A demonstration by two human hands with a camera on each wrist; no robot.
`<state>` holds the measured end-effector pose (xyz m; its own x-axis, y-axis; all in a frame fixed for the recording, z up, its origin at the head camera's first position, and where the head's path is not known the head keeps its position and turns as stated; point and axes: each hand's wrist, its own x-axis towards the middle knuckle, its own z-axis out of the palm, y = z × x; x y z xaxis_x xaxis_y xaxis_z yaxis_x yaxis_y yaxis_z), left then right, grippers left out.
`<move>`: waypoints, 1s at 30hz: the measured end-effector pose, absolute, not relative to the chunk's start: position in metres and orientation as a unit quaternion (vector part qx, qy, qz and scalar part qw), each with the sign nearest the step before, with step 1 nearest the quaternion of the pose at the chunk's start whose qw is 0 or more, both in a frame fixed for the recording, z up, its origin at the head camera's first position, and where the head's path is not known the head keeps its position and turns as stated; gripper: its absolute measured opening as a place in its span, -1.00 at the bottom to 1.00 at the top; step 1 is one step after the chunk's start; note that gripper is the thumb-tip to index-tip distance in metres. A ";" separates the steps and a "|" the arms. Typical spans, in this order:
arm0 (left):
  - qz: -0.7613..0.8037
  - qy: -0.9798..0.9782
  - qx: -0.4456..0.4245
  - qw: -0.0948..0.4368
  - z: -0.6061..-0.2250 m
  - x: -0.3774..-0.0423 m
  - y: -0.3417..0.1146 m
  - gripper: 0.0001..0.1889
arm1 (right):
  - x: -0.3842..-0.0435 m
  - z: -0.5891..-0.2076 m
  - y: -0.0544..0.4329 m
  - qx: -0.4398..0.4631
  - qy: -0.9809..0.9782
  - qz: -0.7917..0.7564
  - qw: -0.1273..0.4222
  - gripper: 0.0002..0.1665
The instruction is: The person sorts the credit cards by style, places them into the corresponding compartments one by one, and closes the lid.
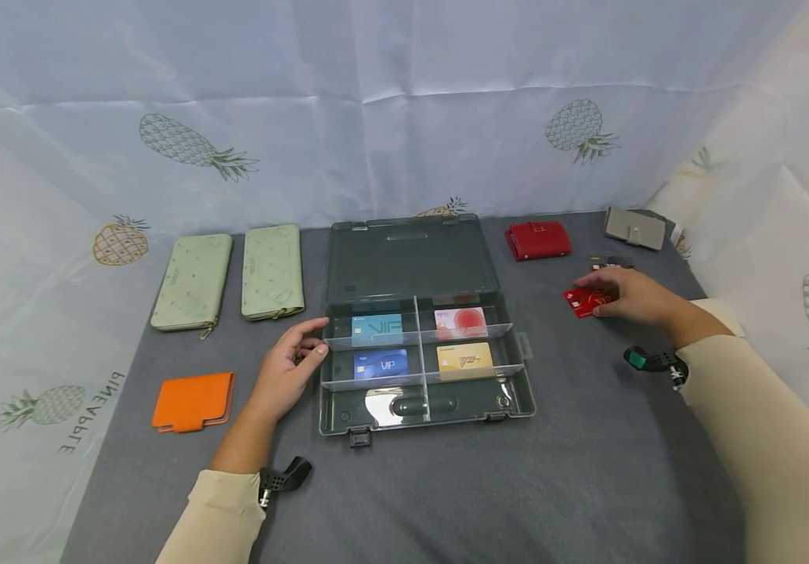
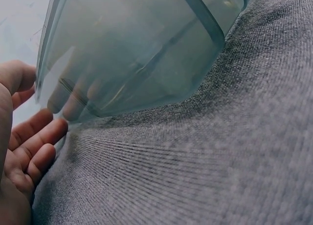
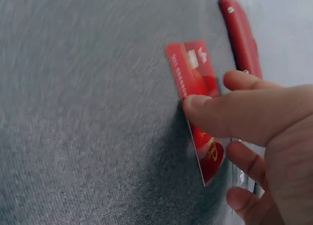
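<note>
My right hand (image 1: 630, 296) pinches a red bank card (image 3: 178, 68) between thumb and fingers, the card tilted close over the grey cloth. Beyond that hand lie dark cards (image 1: 614, 262), partly hidden by it. Loosely bent, my left hand (image 1: 290, 366) touches the left side of a clear grey divided box (image 1: 411, 262), fingertips at its wall and rim. The box's lid lies folded back. Inside stand a teal VIP card (image 1: 376, 330), a pink card (image 1: 460, 322), a blue VIP card (image 1: 381, 363) and a gold card (image 1: 464, 357), each in its own compartment; the two front compartments hold no card.
A red wallet (image 1: 539, 240) and a grey wallet (image 1: 634, 228) lie at the back right. On the left are two pale green zip wallets (image 1: 193, 280) and an orange card holder (image 1: 193, 399). Behind the table hangs a white pineapple-print cloth (image 1: 390, 157).
</note>
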<state>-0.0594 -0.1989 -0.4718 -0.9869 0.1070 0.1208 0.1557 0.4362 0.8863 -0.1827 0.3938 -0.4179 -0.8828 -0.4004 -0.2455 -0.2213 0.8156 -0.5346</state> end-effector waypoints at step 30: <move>-0.524 -0.847 -0.086 0.029 -0.475 -0.060 -0.199 -0.53 | -0.162 -0.332 0.275 -0.223 0.901 -0.315 0.199 -0.93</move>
